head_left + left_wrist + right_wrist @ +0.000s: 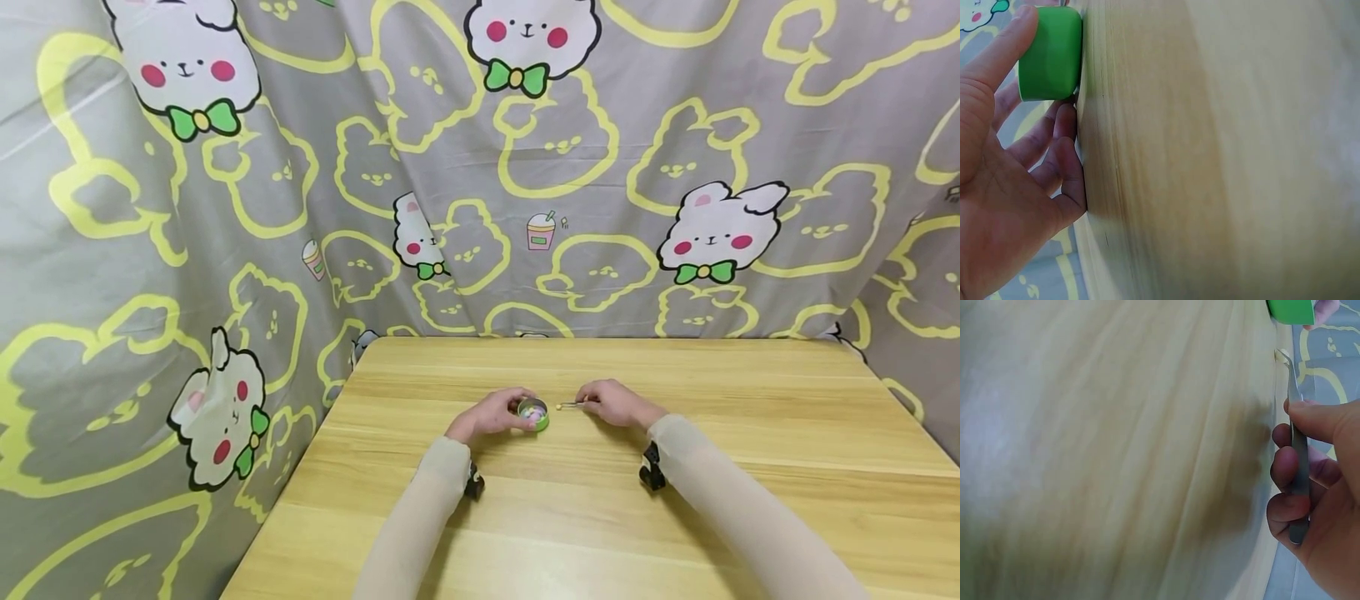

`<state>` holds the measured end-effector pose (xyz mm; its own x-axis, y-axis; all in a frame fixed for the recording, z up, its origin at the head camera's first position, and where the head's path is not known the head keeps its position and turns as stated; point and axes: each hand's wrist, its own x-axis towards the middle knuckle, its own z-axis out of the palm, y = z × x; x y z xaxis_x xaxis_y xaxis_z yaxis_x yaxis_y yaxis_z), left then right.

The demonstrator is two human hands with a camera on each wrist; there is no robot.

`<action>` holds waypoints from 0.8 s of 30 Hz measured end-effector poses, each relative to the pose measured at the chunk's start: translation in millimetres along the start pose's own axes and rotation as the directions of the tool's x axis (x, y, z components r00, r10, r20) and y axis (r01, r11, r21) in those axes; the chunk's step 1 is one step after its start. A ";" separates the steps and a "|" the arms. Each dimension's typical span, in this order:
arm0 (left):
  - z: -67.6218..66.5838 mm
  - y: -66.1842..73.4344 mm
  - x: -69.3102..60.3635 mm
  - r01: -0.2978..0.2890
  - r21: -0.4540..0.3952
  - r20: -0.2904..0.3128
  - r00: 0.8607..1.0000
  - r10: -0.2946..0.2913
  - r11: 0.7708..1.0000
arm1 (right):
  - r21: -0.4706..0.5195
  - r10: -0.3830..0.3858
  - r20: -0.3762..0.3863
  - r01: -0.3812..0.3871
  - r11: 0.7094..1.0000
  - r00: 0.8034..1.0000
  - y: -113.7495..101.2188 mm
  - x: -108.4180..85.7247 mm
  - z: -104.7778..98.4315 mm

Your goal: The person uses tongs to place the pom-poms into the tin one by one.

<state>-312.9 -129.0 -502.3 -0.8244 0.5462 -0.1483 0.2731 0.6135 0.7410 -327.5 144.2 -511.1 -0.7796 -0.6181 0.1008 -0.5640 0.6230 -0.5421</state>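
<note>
Near the middle of the table, my left hand grips a small round green container between thumb and fingers. Its open top shows several pastel beads in the head view. To its right, my right hand pinches metal tweezers with a bent tip. A small yellowish bead is at the tweezers' tip, a short gap from the container. Whether the bead touches the table is too small to tell. In the right wrist view, the fingers curl round the tweezers' shaft.
The wooden table extends around both hands. Behind it and along the left hangs a grey curtain with cartoon prints. A dark wrist device sits below the right sleeve, and another by the left one.
</note>
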 end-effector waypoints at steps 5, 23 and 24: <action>-0.5 0.2 0.5 0.000 0.007 -0.002 1.000 0.000 1.000 | -0.011 -0.023 -0.007 0.022 1.000 1.000 0.1 -0.8 -1.3; 0.5 -3.9 0.7 -0.006 -0.019 0.004 1.000 0.006 1.000 | 0.036 0.010 -0.041 -0.009 0.999 0.999 5.8 -12.7 -7.6; 0.5 -4.1 0.7 -0.008 -0.021 0.003 1.000 0.008 1.000 | 0.035 0.009 -0.044 -0.007 0.999 0.999 6.5 -13.4 -7.9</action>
<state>-314.4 -130.8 -505.8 -0.8207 0.5528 -0.1446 0.2690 0.5969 0.7559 -322.8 160.4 -509.4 -0.7959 -0.5908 0.1325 -0.5482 0.6102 -0.5719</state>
